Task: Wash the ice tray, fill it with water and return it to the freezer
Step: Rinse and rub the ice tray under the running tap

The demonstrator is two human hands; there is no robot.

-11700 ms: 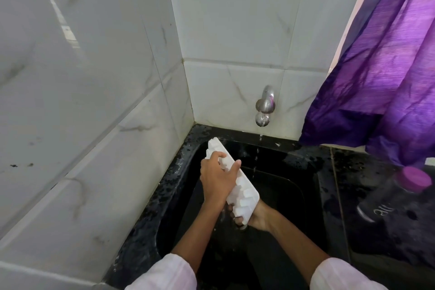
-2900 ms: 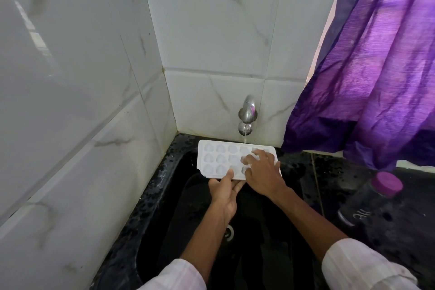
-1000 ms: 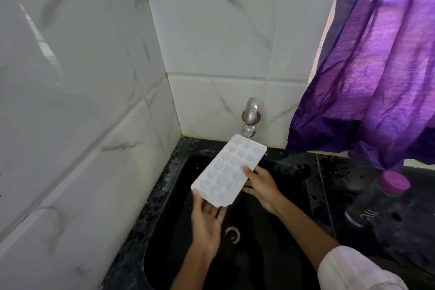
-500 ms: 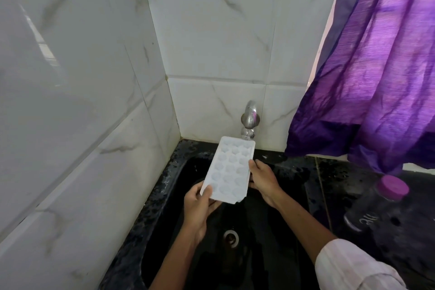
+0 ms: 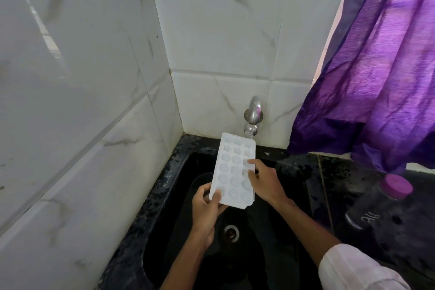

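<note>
Head view, centre frame: the white plastic ice tray (image 5: 233, 172) is held over the black sink (image 5: 164, 186), far corner under the steel tap (image 5: 253, 113). The left hand (image 5: 207, 209) grip is clamped on its near corner, the right hand (image 5: 266, 183) grip on its right edge. It is best kept level while filled.

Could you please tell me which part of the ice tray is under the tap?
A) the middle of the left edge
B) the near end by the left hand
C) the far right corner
C: the far right corner of the ice tray lies just below the tap, while the left hand grips the near end.
</note>
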